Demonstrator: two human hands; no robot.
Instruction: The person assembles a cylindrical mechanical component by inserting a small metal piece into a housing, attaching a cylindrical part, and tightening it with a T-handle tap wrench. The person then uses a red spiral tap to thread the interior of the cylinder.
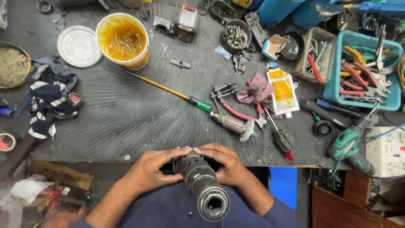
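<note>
A dark ribbed tabletop (126,114) is seen, crowded with tools. At its near edge a grey drill body (202,185) is held upright, chuck end toward the camera. The left hand (154,171) and right hand (225,162) are clasped around the drill's far end, fingers (185,150) curled on it. Beyond the drill a grease tub (122,40) stands, an armature (230,123) and a screwdriver (173,91) lying nearer.

Greasy dark metal tool body (204,185), ribbed rubber mat (126,114)
</note>
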